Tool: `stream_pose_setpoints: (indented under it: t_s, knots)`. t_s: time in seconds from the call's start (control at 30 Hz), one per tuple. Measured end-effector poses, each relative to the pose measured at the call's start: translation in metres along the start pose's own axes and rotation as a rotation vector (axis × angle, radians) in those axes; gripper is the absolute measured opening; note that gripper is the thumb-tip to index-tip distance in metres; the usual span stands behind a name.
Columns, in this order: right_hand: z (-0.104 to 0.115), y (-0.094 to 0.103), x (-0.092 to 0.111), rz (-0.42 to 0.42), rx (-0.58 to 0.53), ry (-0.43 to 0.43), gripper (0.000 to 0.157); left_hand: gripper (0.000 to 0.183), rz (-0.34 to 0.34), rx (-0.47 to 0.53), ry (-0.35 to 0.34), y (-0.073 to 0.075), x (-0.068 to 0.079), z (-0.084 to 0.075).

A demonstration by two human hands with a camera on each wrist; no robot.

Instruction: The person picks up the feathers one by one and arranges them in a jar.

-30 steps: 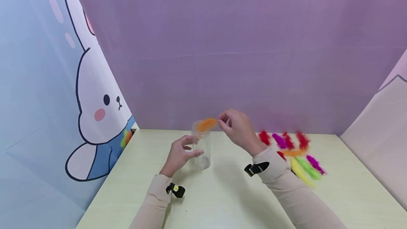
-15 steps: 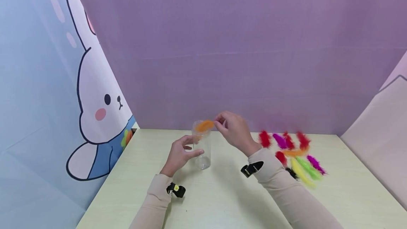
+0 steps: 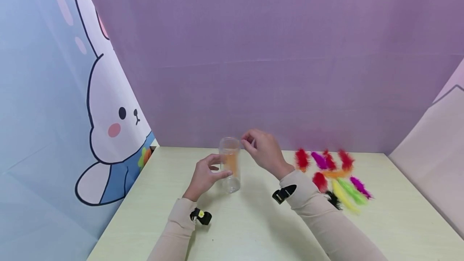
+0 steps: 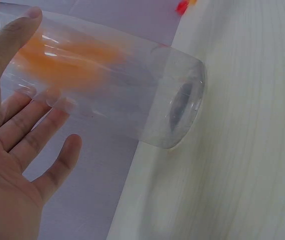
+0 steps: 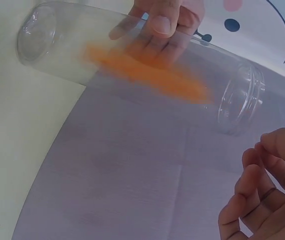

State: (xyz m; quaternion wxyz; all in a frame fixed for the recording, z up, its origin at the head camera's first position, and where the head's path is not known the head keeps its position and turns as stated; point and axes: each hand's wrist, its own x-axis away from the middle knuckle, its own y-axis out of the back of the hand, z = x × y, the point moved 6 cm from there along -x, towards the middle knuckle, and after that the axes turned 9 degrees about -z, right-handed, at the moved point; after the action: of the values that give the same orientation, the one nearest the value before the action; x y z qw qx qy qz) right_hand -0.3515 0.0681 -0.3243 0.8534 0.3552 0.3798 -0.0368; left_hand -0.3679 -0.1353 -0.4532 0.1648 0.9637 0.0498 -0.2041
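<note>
A tall clear plastic jar (image 3: 232, 184) stands upright near the table's far edge, its mouth uncovered. My left hand (image 3: 204, 175) grips its side between thumb and fingers. Within the jar is an orange feather (image 3: 231, 165), blurred, its whole length below the rim; the right wrist view also shows the feather (image 5: 152, 75) inside the wall. Just to the right of the mouth, my right hand (image 3: 267, 153) hovers apart from the jar. In the right wrist view its thumb and index fingertips meet, other fingers curled, with nothing seen between them.
Loose feathers lie on the table at the right: red feathers (image 3: 302, 159), a yellow feather (image 3: 343, 196), a green feather (image 3: 353, 192), purple feathers (image 3: 360, 187) and a black feather (image 3: 332, 199). A purple cloth (image 3: 253, 59) hangs behind the table.
The orange feather has gone from the right fingertips at the jar's mouth down into the jar. The right hand has shifted slightly left and let go of it. The left hand stays put.
</note>
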Motion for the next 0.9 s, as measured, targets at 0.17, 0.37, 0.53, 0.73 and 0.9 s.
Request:
stream_pose_setpoints:
  t_s: [0.17,0.37,0.53,0.73,0.9]
  knots:
    - [-0.007,-0.001,0.004,0.011,-0.004,-0.029,0.007,0.051,0.002,0.016,-0.012,-0.001,-0.001,0.001]
    - [-0.022,-0.001,0.011,0.028,-0.007,-0.081,0.007,0.049,0.002,0.019,-0.016,-0.002,-0.001,0.001]
    - [-0.044,0.004,0.022,0.045,0.003,-0.158,0.007,0.049,0.003,0.001,-0.013,-0.002,-0.001,0.001]
    - [-0.079,0.018,0.040,0.031,0.018,-0.236,0.010,0.049,0.003,0.000,-0.015,-0.002,-0.001,0.001]
    - [-0.110,0.031,0.057,0.027,0.045,-0.308,0.013,0.049,0.004,0.008,-0.015,-0.003,-0.002,0.002]
